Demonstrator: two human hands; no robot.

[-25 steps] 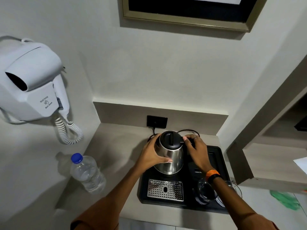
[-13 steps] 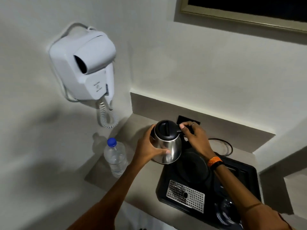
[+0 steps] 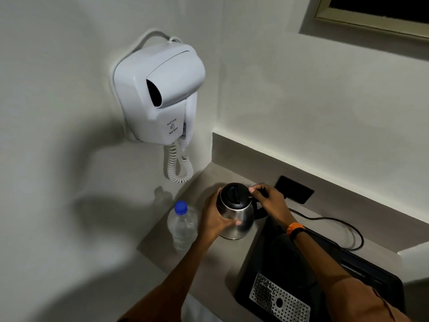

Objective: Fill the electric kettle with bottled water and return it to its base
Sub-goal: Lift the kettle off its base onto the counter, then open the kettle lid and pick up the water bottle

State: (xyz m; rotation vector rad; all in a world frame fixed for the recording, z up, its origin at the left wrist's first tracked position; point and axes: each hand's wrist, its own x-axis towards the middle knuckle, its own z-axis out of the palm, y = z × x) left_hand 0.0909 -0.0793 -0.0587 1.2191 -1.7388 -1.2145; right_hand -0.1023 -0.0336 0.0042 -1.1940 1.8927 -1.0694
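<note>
Stainless-steel kettle with black lid [image 3: 235, 211]: my left hand [image 3: 214, 220] wraps the body, right hand [image 3: 269, 201] grips the handle, beside the blue-capped clear water bottle [image 3: 182, 225] for filling.

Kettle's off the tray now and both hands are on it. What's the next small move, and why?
Probably open the lid. The kettle sits on the counter beside the capped bottle, lid shut. The right hand is already at the handle by the lid, and the left hand steadies the body.

Bare forearms; orange wristband [image 3: 294, 228] w/ black strap on right wrist, ring [image 3: 266, 186] on right hand [image 3: 270, 201], brown sleeve [image 3: 371, 305] at right elbow.
</note>
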